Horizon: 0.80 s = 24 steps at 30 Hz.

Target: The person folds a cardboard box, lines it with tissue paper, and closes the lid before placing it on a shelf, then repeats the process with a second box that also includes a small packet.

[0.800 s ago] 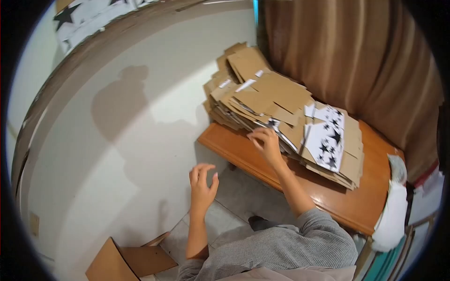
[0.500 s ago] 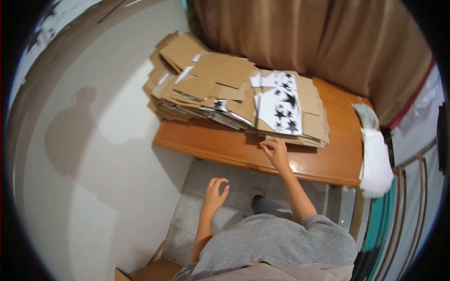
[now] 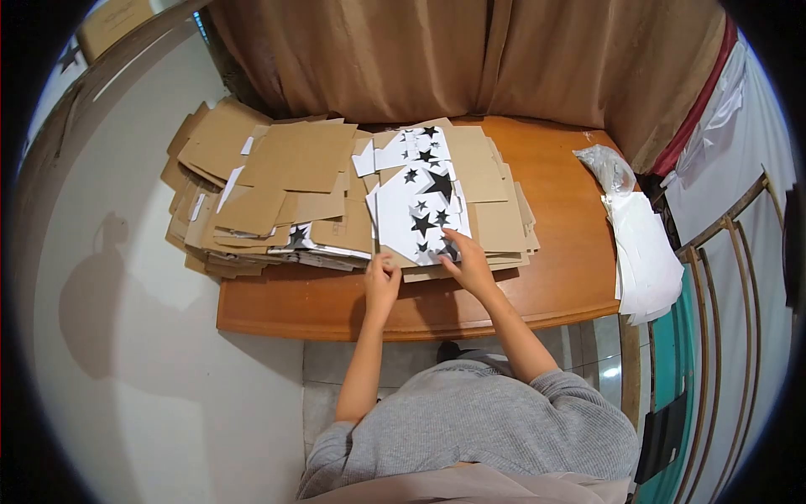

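Observation:
A flat cardboard piece printed with black stars on white point(image 3: 403, 202) lies on top of the right-hand stack of cardboard point(image 3: 487, 176). My left hand point(image 3: 383, 284) is at its lower left corner, fingers curled and pinched at the edge. My right hand point(image 3: 472, 267) rests over its lower right corner, with thumb and fingers apart. Left of my hands is a taller, uneven stack of brown cardboard point(image 3: 306, 158), with a starred piece point(image 3: 298, 235) showing in its lower part.
Both stacks stand on a brown wooden table point(image 3: 579, 244). White sheets point(image 3: 642, 252) and a clear plastic bag point(image 3: 606, 168) lie at its right end. A brown curtain point(image 3: 378, 59) hangs behind, a wall point(image 3: 168, 336) stands left, and a wooden rack point(image 3: 747, 286) is on the right.
Both hands have moved up to the starred cardboard; before, they were apart from it, the left one over the floor. The view has shifted, with the table now squarer in front.

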Motion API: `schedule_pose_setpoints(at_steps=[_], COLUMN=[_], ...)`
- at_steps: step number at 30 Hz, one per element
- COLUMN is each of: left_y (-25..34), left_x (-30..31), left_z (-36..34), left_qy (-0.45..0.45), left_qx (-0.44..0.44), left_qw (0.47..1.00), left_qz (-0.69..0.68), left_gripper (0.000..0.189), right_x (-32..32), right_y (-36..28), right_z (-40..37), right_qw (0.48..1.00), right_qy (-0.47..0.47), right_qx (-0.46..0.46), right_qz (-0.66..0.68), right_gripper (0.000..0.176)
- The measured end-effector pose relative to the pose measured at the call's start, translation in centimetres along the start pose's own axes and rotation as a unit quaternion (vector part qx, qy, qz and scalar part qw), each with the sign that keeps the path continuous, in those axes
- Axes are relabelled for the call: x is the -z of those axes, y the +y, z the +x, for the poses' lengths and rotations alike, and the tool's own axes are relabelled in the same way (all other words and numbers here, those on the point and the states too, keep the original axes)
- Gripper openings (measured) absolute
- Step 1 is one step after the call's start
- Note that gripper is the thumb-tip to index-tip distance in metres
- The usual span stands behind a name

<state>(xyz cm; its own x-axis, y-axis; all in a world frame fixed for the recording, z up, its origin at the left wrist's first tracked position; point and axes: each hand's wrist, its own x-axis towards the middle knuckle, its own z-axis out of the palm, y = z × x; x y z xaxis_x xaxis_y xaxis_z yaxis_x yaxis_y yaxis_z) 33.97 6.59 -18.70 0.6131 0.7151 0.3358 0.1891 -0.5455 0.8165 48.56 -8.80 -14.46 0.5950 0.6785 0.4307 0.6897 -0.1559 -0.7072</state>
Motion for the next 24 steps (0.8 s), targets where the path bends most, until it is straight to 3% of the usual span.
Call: schedule_pose_setpoints(at_steps=[1, 3, 4, 6, 11, 14, 16, 17, 19, 20, 21, 23, 24], left_y=[-0.4, -1.2, -1.4, -1.5, -2.0, -1.4, -1.3, -1.2, -0.3, -0.9, -0.5, 0.2, 0.9], left_x=[-1.0, -2.7, -3.0, -3.4, -3.7, -3.6, -3.0, -2.6, -1.5, -1.9, -1.9, -1.9, -1.6], left_z=[1.3, 3.5, 4.2, 5.4, 6.5, 6.9, 7.6, 7.9, 8.9, 8.9, 9.0, 9.1, 8.8], left_qy=[0.005, 0.069, 0.066, 0.035, 0.009, 0.068, 0.055, 0.047, -0.064, -0.067, -0.071, -0.07, -0.077], left_qx=[0.043, 0.034, 0.033, 0.112, 0.118, 0.057, 0.096, 0.095, 0.162, 0.161, 0.16, 0.17, 0.171], left_qw=[0.999, 0.993, 0.993, 0.973, 0.974, 0.982, 0.993, 0.994, 0.985, 0.98, 0.98, 0.951, 0.95], left_qz=[0.029, 0.09, 0.09, 0.198, 0.193, 0.167, 0.032, 0.03, 0.01, -0.095, -0.096, -0.25, -0.251], left_gripper=[0.031, 0.042, 0.042, 0.051, 0.056, 0.046, 0.037, 0.037, 0.029, 0.02, 0.02, 0.012, 0.012], right_x=[-0.2, -0.4, -0.4, -0.4, -1.9, -2.1, -1.8, -1.6, -1.1, -1.0, -0.9, -0.8, -1.0], right_y=[0.7, 1.6, 1.8, 2.6, 4.6, 4.5, 4.0, 3.7, 2.8, 2.6, 2.5, 2.3, 2.6], right_z=[0.6, 1.4, 1.8, 2.4, 2.3, 2.4, 2.2, 2.0, 1.9, 1.7, 1.5, 1.3, 0.9], right_qw=[1.0, 0.999, 0.998, 0.993, 0.993, 0.99, 0.986, 0.986, 0.98, 0.978, 0.978, 0.991, 0.998], right_qy=[-0.004, -0.01, -0.043, -0.092, -0.093, -0.096, -0.109, -0.106, -0.129, -0.135, -0.134, -0.108, -0.054], right_qx=[0.015, 0.026, 0.02, 0.025, 0.003, 0.006, 0.015, 0.007, 0.019, 0.021, 0.017, -0.022, -0.042], right_qz=[-0.017, -0.036, -0.049, -0.063, -0.066, -0.1, -0.125, -0.128, -0.148, -0.154, -0.157, -0.076, 0.0], right_gripper=[0.051, 0.054, 0.055, 0.058, 0.059, 0.057, 0.06, 0.06, 0.066, 0.071, 0.071, 0.07, 0.07])
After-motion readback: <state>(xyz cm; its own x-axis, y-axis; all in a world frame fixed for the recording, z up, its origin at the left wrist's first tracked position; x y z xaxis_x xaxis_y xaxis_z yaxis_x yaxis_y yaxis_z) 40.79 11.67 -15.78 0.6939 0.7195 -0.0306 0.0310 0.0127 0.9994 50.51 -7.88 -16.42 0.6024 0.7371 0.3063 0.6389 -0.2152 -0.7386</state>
